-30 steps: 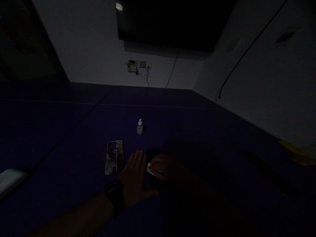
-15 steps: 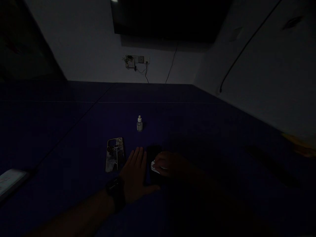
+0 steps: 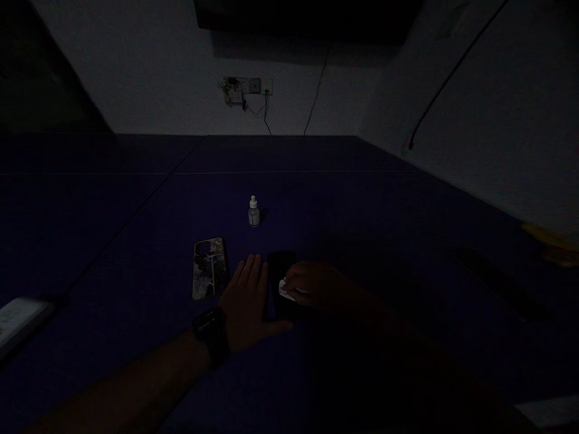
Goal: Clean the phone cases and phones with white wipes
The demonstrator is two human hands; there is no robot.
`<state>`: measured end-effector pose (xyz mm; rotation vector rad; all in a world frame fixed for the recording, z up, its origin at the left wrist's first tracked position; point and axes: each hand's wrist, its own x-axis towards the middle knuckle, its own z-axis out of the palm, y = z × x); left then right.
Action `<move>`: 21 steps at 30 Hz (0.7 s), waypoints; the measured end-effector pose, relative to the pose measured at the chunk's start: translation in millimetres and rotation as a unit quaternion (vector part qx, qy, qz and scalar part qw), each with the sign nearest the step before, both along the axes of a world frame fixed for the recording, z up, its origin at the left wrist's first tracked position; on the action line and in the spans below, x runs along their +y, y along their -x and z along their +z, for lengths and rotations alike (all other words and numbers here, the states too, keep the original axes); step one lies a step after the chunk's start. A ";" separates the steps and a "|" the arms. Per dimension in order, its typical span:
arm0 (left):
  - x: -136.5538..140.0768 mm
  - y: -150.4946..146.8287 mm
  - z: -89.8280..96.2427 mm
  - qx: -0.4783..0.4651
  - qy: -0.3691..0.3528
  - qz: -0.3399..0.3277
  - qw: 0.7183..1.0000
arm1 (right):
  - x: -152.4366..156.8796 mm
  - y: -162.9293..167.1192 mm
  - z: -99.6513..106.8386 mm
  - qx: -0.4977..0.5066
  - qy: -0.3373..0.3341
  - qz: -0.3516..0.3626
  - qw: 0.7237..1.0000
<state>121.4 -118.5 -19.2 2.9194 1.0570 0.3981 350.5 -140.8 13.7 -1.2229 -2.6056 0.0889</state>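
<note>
Very dim rm, little light. Dark blue tabletop (image 3: 362, 199) w/ thin seam lines, spreading well beyond the fingers. Pale textured wall (image 3: 149, 78) at far end; socket cluster (image 3: 246, 87) w/ cables hanging. Dark screen (image 3: 307, 15) mounted above. Right-side wall (image 3: 497, 120) w/ black cable (image 3: 452, 78) running diagonally.

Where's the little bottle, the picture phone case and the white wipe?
little bottle (image 3: 254, 214): head view, on its body.
phone case (image 3: 209, 268): head view, middle of its printed back.
white wipe (image 3: 286, 293): head view, the bit showing under the right hand (image 3: 316, 286).
</note>
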 end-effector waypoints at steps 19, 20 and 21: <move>-2.6 -1.3 7.8 0.002 0.008 0.002 1.000 | 4.0 -8.9 -1.7 0.033 -0.011 -0.072 0.997; -2.6 -1.1 8.1 0.001 0.005 0.000 1.000 | 4.1 -7.2 -2.1 0.030 -0.007 -0.066 0.997; -2.6 -0.9 8.5 0.001 0.005 -0.002 1.000 | 3.8 -6.5 -2.2 0.027 -0.002 -0.053 0.998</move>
